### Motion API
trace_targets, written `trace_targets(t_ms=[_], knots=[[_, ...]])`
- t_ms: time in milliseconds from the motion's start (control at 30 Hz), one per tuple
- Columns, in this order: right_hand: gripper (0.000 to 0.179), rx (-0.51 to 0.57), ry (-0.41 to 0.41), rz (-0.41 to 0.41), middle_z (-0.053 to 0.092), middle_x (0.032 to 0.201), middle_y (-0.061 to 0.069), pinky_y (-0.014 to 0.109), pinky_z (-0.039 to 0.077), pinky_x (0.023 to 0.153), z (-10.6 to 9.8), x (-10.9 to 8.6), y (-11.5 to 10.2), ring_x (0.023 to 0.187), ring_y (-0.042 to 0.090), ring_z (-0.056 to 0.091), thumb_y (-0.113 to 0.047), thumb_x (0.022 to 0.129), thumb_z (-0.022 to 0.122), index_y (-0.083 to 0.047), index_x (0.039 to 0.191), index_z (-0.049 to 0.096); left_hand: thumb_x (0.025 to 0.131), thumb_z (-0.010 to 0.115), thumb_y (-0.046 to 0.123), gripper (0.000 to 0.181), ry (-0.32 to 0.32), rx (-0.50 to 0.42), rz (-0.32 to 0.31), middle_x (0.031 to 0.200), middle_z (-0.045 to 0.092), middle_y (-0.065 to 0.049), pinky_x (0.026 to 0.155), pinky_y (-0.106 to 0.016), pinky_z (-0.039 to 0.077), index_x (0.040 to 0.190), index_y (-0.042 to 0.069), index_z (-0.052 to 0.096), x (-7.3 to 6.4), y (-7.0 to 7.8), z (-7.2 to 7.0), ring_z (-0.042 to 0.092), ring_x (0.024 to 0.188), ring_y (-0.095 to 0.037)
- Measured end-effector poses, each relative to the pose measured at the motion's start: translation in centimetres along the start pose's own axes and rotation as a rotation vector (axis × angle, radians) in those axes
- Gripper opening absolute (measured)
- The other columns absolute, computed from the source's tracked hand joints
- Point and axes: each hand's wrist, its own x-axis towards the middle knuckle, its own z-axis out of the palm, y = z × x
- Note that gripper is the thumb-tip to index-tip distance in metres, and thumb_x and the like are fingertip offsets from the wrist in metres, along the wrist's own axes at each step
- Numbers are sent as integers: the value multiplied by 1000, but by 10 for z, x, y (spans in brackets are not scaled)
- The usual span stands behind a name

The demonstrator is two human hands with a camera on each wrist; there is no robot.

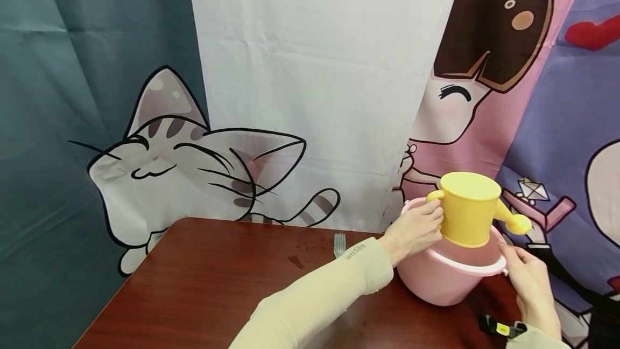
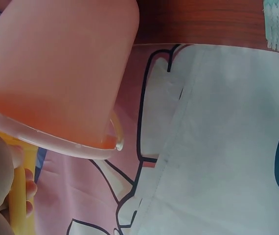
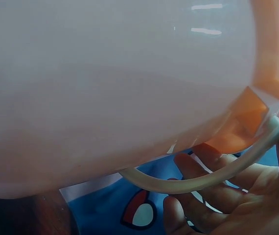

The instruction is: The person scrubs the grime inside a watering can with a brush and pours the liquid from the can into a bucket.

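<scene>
My left hand [image 1: 417, 229] grips the handle of a yellow toy watering can [image 1: 469, 214], held upright over the mouth of a pink bucket [image 1: 436, 284]. The can's spout points right, past the far rim. In the left wrist view, the fingers wrap round the yellow handle [image 2: 18, 200] beside the bucket's rim. On the bucket's right side, my right hand [image 1: 530, 281] holds the rim. The right wrist view shows its fingers [image 3: 218, 196] curled under the rim, behind the bucket's pale carrying handle [image 3: 193, 185]. The bucket stands on the table; its inside is mostly hidden.
A pale brush-like thing with bristles [image 1: 340, 245] lies near the back edge of the brown table [image 1: 218, 284]. Wet spots [image 1: 296, 261] show to its left. A black strap with a yellow tag [image 1: 501, 328] is at the right wrist. Printed curtains hang behind.
</scene>
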Motion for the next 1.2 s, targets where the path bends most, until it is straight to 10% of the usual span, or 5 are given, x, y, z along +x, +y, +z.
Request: trace_targets(t_ms=[67, 167, 1200], knots=[[61, 2, 5, -2, 57, 80, -16, 20, 39, 65, 0, 1, 1, 84, 8, 44, -50, 96, 54, 6, 117, 62, 97, 29, -6, 49, 74, -461, -41, 109, 62, 5, 104, -32, 25, 112, 19, 69, 3, 3, -4, 48, 105, -14], [51, 14, 6, -1, 56, 79, -17, 19, 39, 64, 0, 2, 1, 83, 7, 44, -50, 95, 55, -2, 109, 68, 101, 28, 5, 48, 78, -596, -30, 108, 63, 8, 104, -35, 23, 108, 28, 70, 5, 3, -8, 46, 103, -15], [40, 23, -26, -35, 57, 81, -18, 18, 40, 64, -4, 1, 2, 81, 3, 45, -45, 97, 56, -9, 104, 71, 99, 30, 2, 50, 89, -640, -136, 102, 61, 10, 107, -34, 22, 104, 29, 72, 7, 12, -6, 48, 101, -13]])
